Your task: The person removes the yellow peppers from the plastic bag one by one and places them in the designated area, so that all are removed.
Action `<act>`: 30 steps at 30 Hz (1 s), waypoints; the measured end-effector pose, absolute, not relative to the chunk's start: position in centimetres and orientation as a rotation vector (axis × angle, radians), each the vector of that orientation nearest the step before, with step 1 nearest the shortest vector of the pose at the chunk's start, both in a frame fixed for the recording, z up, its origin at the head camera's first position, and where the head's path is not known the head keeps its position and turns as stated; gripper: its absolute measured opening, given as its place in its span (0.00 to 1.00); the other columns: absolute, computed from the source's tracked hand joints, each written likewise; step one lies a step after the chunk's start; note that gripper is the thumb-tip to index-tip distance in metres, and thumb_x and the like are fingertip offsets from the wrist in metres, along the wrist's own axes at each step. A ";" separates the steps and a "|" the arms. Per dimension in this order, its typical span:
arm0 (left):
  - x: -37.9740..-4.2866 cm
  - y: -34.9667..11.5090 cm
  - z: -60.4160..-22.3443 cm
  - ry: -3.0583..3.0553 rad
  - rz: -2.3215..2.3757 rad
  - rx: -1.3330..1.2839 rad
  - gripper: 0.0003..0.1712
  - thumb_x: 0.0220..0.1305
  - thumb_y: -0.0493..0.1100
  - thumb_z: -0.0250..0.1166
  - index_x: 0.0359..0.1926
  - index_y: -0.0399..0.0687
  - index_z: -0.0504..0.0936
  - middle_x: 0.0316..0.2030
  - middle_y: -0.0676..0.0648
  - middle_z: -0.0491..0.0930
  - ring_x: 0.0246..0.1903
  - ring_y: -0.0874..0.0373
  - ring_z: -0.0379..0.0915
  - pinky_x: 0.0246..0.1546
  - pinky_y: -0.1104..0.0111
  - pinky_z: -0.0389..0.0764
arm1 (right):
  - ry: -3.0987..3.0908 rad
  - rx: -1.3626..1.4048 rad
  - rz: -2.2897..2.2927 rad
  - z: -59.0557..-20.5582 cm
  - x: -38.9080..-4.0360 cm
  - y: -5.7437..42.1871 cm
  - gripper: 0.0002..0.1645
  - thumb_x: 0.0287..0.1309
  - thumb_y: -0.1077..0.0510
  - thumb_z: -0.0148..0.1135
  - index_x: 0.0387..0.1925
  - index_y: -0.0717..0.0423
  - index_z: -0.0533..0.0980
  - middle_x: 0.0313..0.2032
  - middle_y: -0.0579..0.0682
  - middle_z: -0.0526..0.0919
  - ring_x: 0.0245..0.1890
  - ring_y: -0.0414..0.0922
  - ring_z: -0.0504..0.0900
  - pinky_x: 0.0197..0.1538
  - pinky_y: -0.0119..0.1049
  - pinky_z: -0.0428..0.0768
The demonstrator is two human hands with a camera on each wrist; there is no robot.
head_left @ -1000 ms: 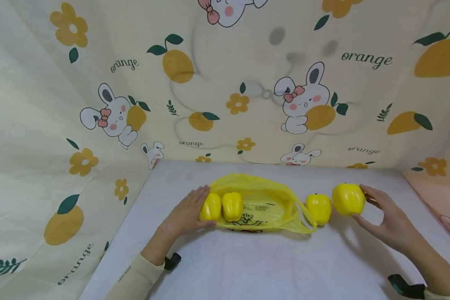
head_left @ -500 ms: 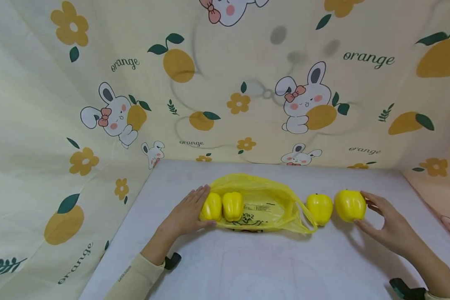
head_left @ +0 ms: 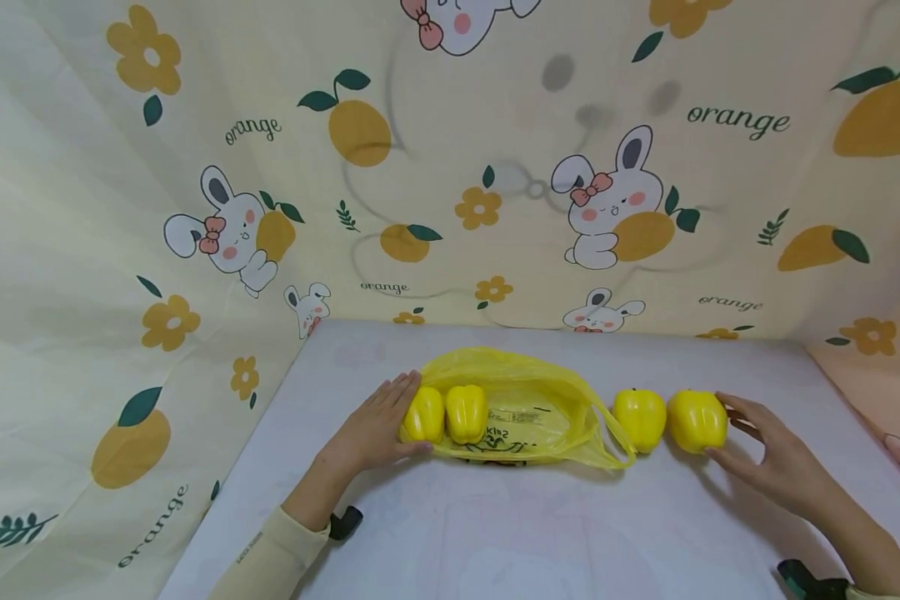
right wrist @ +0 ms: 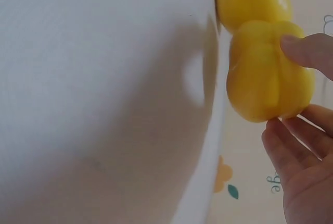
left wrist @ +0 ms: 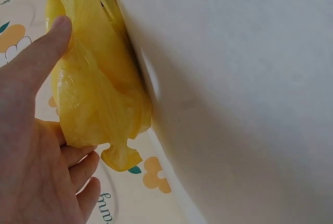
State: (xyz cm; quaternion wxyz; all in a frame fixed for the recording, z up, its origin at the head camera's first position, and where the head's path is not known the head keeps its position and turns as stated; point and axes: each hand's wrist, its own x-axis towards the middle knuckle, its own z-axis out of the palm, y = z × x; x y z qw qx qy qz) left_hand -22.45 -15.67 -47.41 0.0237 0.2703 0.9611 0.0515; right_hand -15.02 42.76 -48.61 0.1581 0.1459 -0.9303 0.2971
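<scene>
A yellow plastic bag lies on its side, its mouth towards me. Two yellow bell peppers, a left one and one beside it, sit inside its left end. My left hand holds that end; in the left wrist view its thumb presses the bag's film with the fingers behind. To the right of the bag's handle stands another bell pepper. Close beside it, my right hand pinches a further yellow bell pepper between thumb and fingers, low at the table, as the right wrist view also shows.
A white table carries everything. Behind it and to the sides hangs a cream cloth printed with rabbits and oranges. Dark wrist mounts, left and right, sit on the forearms.
My right hand has lowered its bell pepper towards the table, to the right of the standing one. My left hand and the bag have stayed in place.
</scene>
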 end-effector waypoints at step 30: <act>-22.7 -15.6 -47.6 2.969 0.158 0.817 0.68 0.67 0.76 0.65 0.87 0.41 0.43 0.87 0.44 0.45 0.85 0.48 0.42 0.86 0.55 0.45 | -2.745 0.374 0.862 -49.3 -15.2 41.9 0.58 0.51 0.62 0.85 0.78 0.67 0.62 0.69 0.76 0.68 0.59 0.72 0.73 0.53 0.01 0.55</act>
